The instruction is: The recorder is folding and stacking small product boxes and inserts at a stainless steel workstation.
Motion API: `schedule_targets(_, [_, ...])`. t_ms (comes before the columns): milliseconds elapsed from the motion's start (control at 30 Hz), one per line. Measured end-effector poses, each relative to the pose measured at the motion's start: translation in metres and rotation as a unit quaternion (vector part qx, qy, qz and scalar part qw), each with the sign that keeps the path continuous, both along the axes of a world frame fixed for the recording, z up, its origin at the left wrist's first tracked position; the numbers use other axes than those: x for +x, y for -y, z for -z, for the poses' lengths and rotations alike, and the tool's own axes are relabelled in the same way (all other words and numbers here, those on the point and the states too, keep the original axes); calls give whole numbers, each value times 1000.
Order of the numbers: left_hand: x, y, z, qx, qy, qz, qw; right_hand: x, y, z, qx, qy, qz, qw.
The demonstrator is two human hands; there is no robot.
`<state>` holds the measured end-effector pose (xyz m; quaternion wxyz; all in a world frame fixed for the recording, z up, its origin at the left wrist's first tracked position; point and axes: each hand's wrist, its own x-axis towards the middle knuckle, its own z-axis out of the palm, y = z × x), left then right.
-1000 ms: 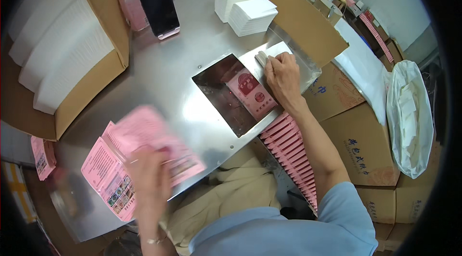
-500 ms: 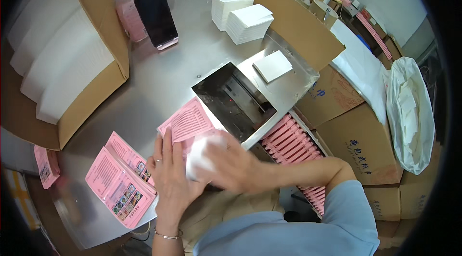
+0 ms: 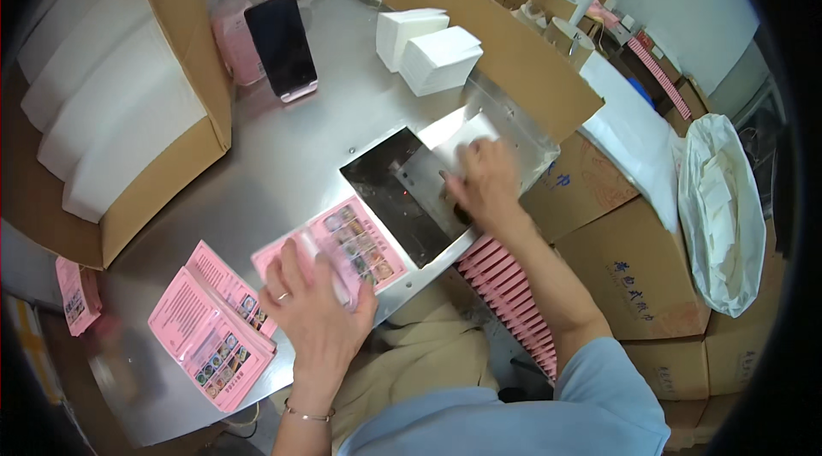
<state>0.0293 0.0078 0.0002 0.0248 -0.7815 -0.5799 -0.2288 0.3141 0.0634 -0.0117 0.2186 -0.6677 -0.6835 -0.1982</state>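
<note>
My left hand (image 3: 312, 310) is at the near edge of the metal table, its fingers and thumb around a partly folded pink printed wrapper (image 3: 370, 252). A white edge shows under the thumb side. My right hand (image 3: 490, 186) is blurred and reaches over the far right side of the table opening. Its fingers are at a small white napkin stack (image 3: 467, 132); whether they grip a napkin is not clear. To the left of my left hand lies a pile of pink printed wrappers (image 3: 201, 327).
A rectangular opening (image 3: 385, 178) is cut into the metal table (image 3: 282, 165). Behind stand napkin stacks (image 3: 441, 62), a phone on a stand (image 3: 282, 45) and bottles (image 3: 238, 36). An open carton (image 3: 163, 190) is left; pink packets (image 3: 514, 310) and cartons (image 3: 629, 276) are right.
My right hand has moved from beside my left hand, where it held something white, out to the napkin stack. Beneath my left hand the wrapper now shows its side with pictures.
</note>
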Motion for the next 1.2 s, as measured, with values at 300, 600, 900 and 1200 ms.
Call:
schedule_targets(300, [-6, -2, -8, 10, -21, 63, 998, 24, -71, -96, 295, -184, 13, 938])
schedule_targets(600, [6, -1, -1, 18, 69, 76, 995, 23, -137, -60, 64, -24, 20, 997])
schedule_targets(900, [6, -4, -5, 12, 71, 74, 995, 27, -149, -65, 32, -61, -1, 998])
schedule_targets(1200, [8, -3, -3, 14, 66, 80, 995, 29, -141, -65, 38, -102, -33, 993])
